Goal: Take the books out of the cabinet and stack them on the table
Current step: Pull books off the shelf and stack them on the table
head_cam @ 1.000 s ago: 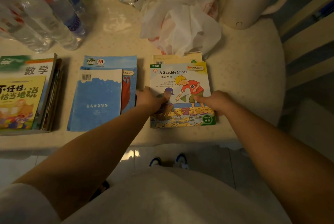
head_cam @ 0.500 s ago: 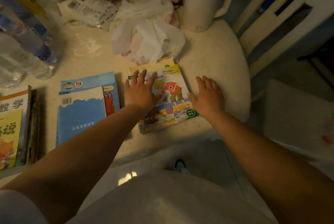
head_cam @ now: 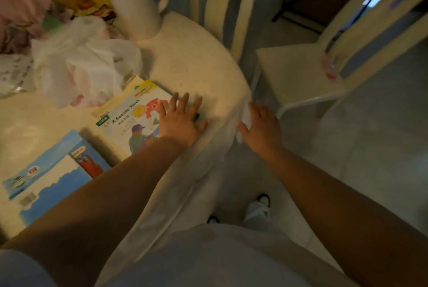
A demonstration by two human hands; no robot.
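Head view shows our left hand (head_cam: 183, 122) spread flat on the thin, floppy "A Seaside Shock" book (head_cam: 132, 120) near the table (head_cam: 196, 66) edge, right hand (head_cam: 261, 129) spread and empty; we judge it light, best pinched at the spine.

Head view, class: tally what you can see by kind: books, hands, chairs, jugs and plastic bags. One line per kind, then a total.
Books with a cover showing: 3, A Seaside Shock book, light blue book, blue and white book
Hands: 2, left hand, right hand
Chairs: 2, near chair, far chair
Jugs: 1, white jug
Plastic bags: 1, white plastic bag
Total: 9
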